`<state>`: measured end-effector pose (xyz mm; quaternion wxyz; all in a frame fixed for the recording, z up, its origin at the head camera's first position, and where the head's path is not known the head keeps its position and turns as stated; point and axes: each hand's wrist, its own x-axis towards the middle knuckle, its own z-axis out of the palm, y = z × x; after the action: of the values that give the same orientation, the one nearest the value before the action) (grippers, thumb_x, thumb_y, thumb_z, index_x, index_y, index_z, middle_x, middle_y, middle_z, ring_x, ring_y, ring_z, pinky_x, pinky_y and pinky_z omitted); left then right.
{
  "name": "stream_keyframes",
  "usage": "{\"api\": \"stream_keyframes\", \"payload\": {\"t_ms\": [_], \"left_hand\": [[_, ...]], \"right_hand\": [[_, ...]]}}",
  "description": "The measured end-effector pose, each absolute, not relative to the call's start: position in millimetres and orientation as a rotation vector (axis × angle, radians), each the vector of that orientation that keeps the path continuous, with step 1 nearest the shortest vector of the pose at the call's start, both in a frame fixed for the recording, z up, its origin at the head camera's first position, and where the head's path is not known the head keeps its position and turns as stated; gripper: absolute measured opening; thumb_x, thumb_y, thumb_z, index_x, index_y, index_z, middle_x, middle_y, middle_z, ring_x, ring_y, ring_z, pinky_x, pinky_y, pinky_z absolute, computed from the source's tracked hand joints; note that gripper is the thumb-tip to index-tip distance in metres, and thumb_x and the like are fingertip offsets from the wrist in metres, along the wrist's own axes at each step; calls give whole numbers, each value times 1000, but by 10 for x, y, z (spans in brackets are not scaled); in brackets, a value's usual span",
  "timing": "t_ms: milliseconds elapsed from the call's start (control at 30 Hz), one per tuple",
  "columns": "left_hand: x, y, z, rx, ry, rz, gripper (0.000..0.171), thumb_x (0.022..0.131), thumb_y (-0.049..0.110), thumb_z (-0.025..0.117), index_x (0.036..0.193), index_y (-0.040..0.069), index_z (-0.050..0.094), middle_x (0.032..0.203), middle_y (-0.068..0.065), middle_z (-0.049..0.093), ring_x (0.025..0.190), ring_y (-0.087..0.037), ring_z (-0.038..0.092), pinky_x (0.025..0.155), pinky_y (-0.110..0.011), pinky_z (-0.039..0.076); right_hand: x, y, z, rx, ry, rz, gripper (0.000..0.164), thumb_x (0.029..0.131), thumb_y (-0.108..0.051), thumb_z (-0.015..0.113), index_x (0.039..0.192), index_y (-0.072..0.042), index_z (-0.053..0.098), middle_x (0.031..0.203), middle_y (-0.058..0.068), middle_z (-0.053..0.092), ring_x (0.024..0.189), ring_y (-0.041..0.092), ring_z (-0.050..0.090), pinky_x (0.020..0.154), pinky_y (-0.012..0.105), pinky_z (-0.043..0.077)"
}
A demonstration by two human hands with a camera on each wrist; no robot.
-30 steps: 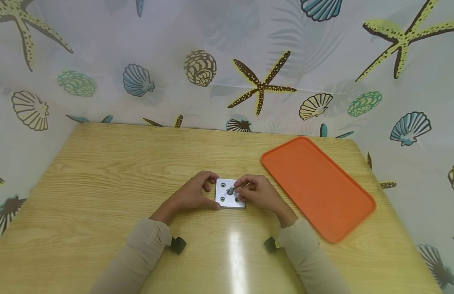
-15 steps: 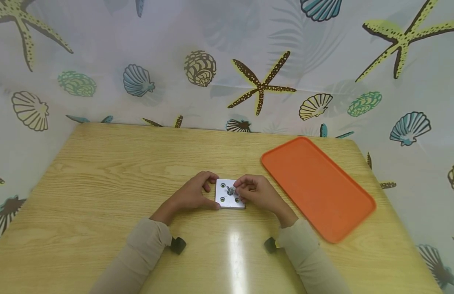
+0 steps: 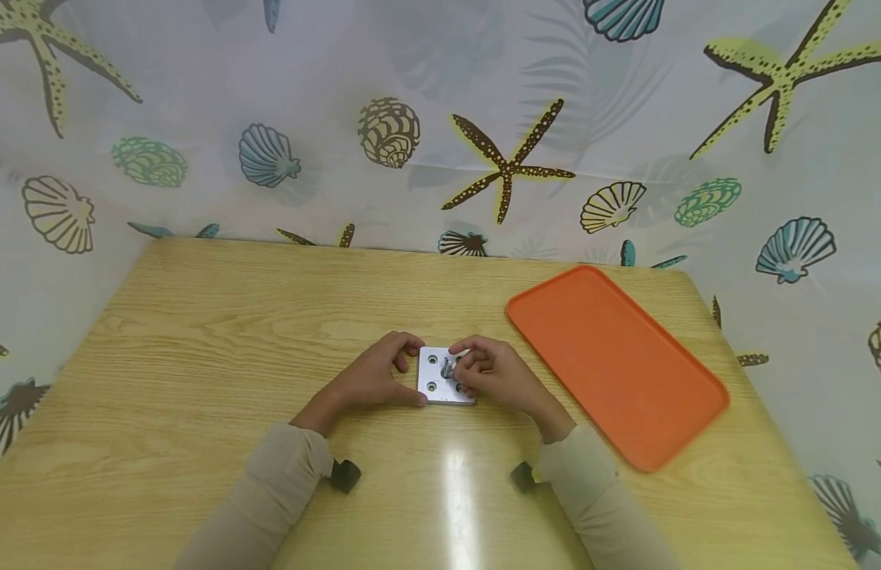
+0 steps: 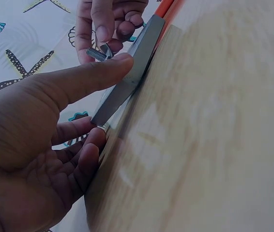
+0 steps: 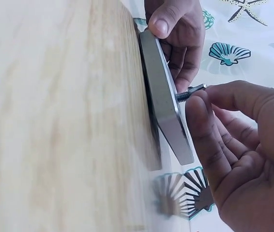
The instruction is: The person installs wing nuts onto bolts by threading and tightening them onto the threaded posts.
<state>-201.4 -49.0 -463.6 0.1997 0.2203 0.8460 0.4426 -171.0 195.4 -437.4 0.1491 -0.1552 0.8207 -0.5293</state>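
Observation:
A square silver metal plate [image 3: 440,394] with holes near its corners lies on the table. From its middle rises a threaded stud [image 4: 95,54] that carries a wing nut [image 5: 198,88]. My left hand [image 3: 372,374] grips the plate's left side, thumb on the near edge and fingers at the far corner. With thumb and index finger, my right hand [image 3: 504,376] pinches the wing nut; its other fingers curl below, over the plate's right side. In the head view those fingers hide part of the nut and the right-hand holes.
An orange tray [image 3: 618,364] lies slanted to the right of the right hand. The wooden table [image 3: 233,317] ends at the back against a cloth [image 3: 326,79] printed with shells and starfish.
My right index finger has reached further left over the plate, and the wing nut stands at a different angle. The left hand and plate have stayed in place.

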Motion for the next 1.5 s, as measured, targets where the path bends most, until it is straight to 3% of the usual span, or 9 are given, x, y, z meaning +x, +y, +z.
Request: {"api": "stream_keyframes", "payload": {"t_ms": [500,1233,1500], "left_hand": [[-2003,-488,-4607,600,2349,1249,80,73,29,90,140,14,49,132,-2,54,107,-18,54,92,-35,47],[-2009,-487,-4627,609,2363,1251,80,72,29,91,139,14,49,131,-2,55,106,-18,54,92,-34,46],[-2000,-484,-4609,616,2363,1254,81,72,30,91,139,13,50,131,-4,55,106,-18,54,92,-34,47]], "right_hand": [[-1706,1936,-4393,-449,2385,-1481,29,93,-3,65,122,0,64,87,17,67,65,10,62,61,24,55],[-1708,1973,-4348,-430,2398,-1490,19,96,-6,64,111,6,67,98,22,72,74,12,65,68,23,57],[-1710,1981,-4350,-391,2400,-1486,16,95,-4,65,108,6,67,94,22,72,72,13,65,68,24,58]]}}
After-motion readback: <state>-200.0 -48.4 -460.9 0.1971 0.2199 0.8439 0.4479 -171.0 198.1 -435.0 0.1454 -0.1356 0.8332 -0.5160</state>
